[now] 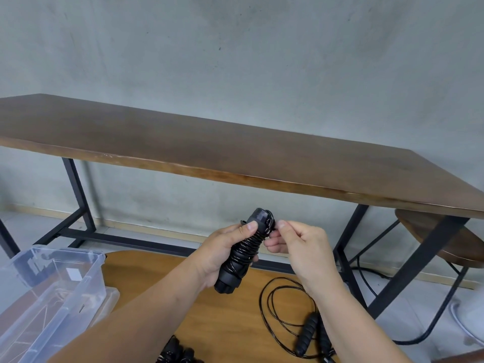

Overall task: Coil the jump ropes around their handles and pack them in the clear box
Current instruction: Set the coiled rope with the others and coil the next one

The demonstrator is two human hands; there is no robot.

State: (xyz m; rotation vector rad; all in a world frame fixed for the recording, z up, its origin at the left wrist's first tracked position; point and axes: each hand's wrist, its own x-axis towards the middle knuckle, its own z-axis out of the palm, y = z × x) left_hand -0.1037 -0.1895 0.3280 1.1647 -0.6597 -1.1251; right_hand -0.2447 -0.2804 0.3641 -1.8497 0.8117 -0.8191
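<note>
Gripping coiled jump rope (242, 251), left hand (222, 254), right hand (301, 244) pinching cord

Below my fingers (252, 226) I see a light orange-brown wooden worktop (235, 318) with a rounded far edge. Directly on it, under my right hand's fingers, lies a loose black jump rope (301, 323), its thin cord in open loops and its ribbed handles side by side. Nearer me, below my left hand's fingers, sits a small cluster of black coiled ropes (178, 352), cut off by the frame. Left of the fingers stands a clear rectangular plastic box (86, 286) on a clear plastic lid (112, 297).
</note>
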